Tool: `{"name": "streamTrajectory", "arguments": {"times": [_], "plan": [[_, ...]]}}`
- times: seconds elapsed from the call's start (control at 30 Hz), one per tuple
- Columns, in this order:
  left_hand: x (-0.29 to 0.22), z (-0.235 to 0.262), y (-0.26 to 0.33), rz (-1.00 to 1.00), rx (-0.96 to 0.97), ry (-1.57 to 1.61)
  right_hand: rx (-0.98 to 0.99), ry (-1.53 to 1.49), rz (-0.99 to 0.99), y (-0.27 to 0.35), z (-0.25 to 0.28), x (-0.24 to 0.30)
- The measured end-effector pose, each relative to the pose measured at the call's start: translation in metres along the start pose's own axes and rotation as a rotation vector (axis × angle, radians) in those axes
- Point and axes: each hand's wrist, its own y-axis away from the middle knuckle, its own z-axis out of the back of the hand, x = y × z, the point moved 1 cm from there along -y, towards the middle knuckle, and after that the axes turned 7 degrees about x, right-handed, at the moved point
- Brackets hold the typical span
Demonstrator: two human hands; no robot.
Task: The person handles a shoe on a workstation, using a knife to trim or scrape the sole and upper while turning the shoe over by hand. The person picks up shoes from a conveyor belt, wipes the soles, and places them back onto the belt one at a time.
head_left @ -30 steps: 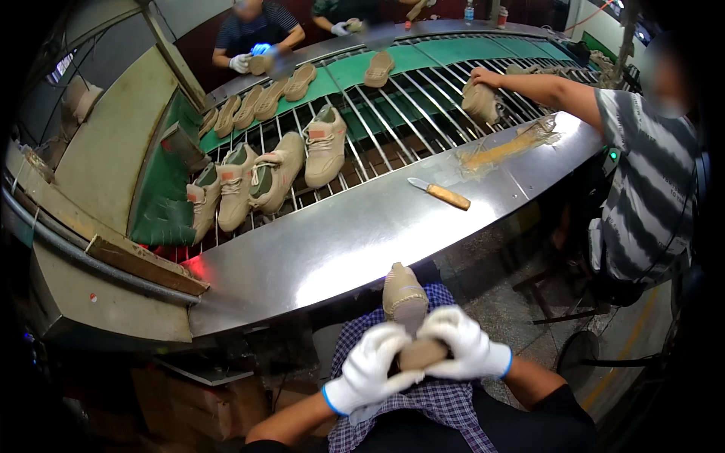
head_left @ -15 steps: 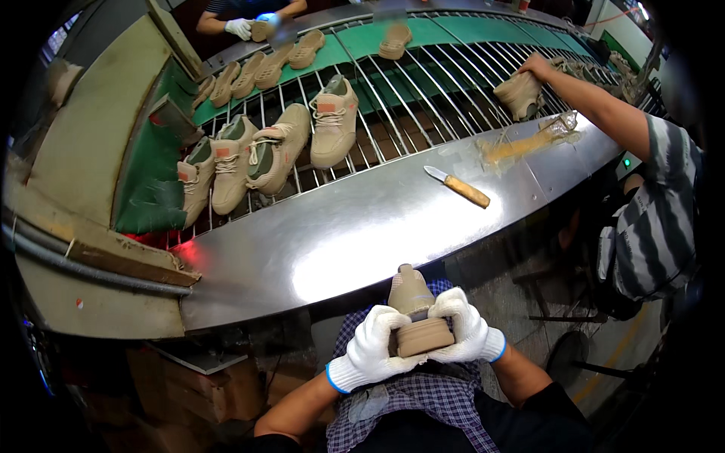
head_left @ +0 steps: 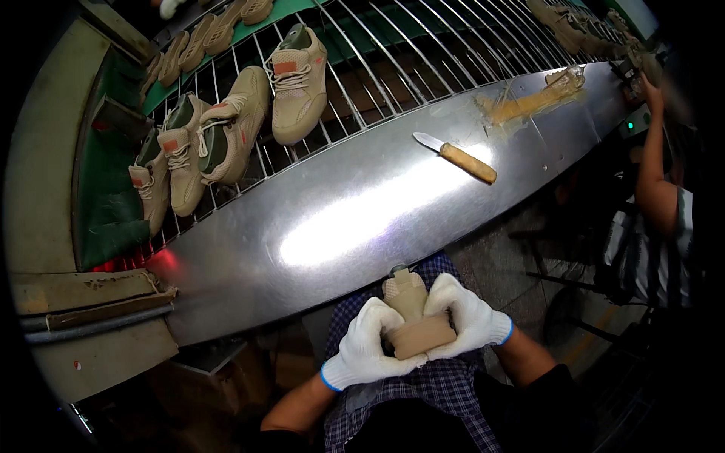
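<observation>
Low in front of my body, over a checked apron (head_left: 442,385), I hold a beige shoe (head_left: 408,296) with both hands. Its thick tan sole (head_left: 423,337) faces me, and the upper points away toward the table edge. My left hand (head_left: 368,343), in a white knit glove, is closed round the left side of the sole. On the opposite side my right hand (head_left: 467,321), gloved alike, grips the shoe with its thumb near the join of upper and sole. Most of the fingertips are hidden behind the shoe.
A metal table (head_left: 249,257) curves ahead, bearing a wooden-handled knife (head_left: 467,163) and yellowish tape (head_left: 536,102). Beyond it, a bar rack (head_left: 377,68) carries several beige shoes (head_left: 298,90) and loose soles (head_left: 198,44). At right, a co-worker's arm (head_left: 654,166) reaches toward dark equipment.
My view has shifted, bringing the table closer. Both my hands still grip the shoe, its sole slightly turned. The co-worker's hand has left the rack shoe and moved to the far right.
</observation>
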Motion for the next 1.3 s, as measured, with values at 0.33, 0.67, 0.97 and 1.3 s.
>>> {"name": "streamTrajectory", "arguments": {"times": [0.33,0.67,0.97,1.3], "plan": [[0.010,-0.008,0.013,0.118,-0.026,-0.019,0.135,0.118,-0.440,0.002,0.009,0.011],[0.004,0.047,0.006,0.005,-0.202,-0.023,0.027,-0.364,-0.503,0.034,-0.049,-0.051],[-0.027,0.141,0.004,-0.168,-0.797,0.079,-0.221,-0.052,-0.180,-0.144,0.060,0.016],[0.055,0.098,0.082,0.384,-0.603,-0.793,-0.317,1.410,-0.823,-0.073,0.145,-0.047]]}}
